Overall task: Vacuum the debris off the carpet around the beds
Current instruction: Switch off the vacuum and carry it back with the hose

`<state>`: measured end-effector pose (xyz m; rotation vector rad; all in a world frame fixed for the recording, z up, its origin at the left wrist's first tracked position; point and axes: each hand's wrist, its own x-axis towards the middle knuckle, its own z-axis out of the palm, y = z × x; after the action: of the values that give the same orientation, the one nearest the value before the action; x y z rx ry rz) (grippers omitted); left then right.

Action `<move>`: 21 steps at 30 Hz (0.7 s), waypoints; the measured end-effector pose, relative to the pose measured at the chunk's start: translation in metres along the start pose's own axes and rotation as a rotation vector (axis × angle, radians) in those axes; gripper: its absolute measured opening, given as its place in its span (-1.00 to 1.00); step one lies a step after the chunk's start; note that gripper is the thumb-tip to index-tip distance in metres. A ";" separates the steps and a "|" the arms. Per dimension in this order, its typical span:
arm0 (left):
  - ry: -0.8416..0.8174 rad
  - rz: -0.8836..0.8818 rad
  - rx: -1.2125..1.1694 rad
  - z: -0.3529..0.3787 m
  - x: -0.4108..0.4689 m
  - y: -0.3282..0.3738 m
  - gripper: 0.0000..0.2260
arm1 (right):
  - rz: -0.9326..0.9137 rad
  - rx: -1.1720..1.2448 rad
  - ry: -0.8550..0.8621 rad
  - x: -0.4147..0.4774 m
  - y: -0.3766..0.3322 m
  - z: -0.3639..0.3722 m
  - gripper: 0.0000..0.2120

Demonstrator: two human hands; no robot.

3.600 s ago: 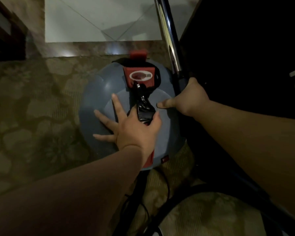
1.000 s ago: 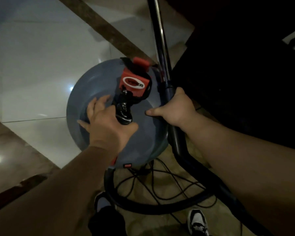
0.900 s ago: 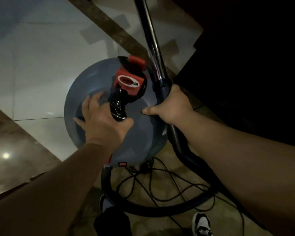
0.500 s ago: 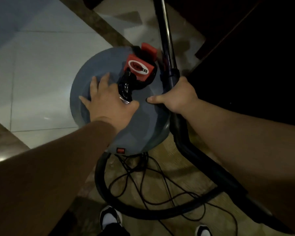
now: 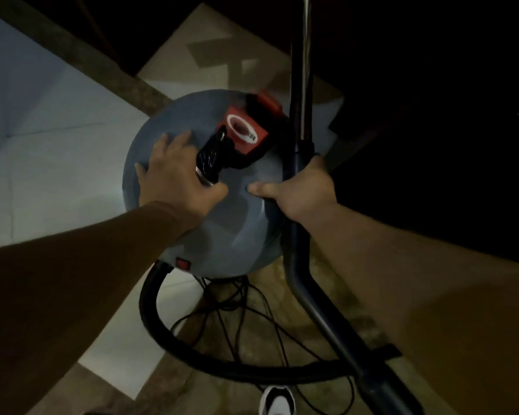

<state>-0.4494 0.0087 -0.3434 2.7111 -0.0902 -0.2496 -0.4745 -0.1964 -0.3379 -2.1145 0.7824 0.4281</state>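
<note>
The room is dim, and underfoot a pale glossy tile floor (image 5: pixel 48 163) fills the left, crossed on the diagonal by a brown stone border (image 5: pixel 102 67), while patterned carpet (image 5: pixel 348 310) lies lower right. Dark furniture (image 5: pixel 432 115) swallows the upper right, its shape impossible to make out. The round grey vacuum canister (image 5: pixel 240 223) stands where tile meets carpet, topped by a red logo block (image 5: pixel 242 133) and a black handle (image 5: pixel 212 158), with a small red switch (image 5: pixel 182 263) on its near edge. The left hand (image 5: pixel 174 181) lies flat on the lid, fingers spread straight, thumb beside the handle's end. The right hand (image 5: pixel 304 194) is curled around the wand (image 5: pixel 301 274) just beside the canister, thumb stretched out onto the lid. The two hands are near each other, not touching. A black hose (image 5: pixel 150 313) loops over the floor below the canister, and a thin cord (image 5: pixel 246 307) is tangled inside the loop. A white shoe (image 5: pixel 277 402) is cut off at the bottom edge. The wand's head is out of frame, and no debris can be made out in the dark.
</note>
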 end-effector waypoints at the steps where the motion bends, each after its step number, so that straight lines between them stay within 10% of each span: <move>1: -0.006 0.023 0.014 -0.003 0.008 -0.002 -0.38 | 0.014 0.001 -0.009 0.003 -0.003 0.002 0.32; 5: -0.108 0.035 0.105 -0.006 0.023 -0.001 -0.45 | 0.077 0.053 -0.035 0.007 -0.006 0.001 0.06; 21: -0.284 0.166 0.097 -0.014 0.048 -0.014 -0.47 | 0.264 0.046 0.041 -0.002 -0.029 0.003 0.06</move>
<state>-0.3994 0.0220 -0.3445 2.7256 -0.4174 -0.5914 -0.4567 -0.1795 -0.3216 -1.9893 1.0912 0.5014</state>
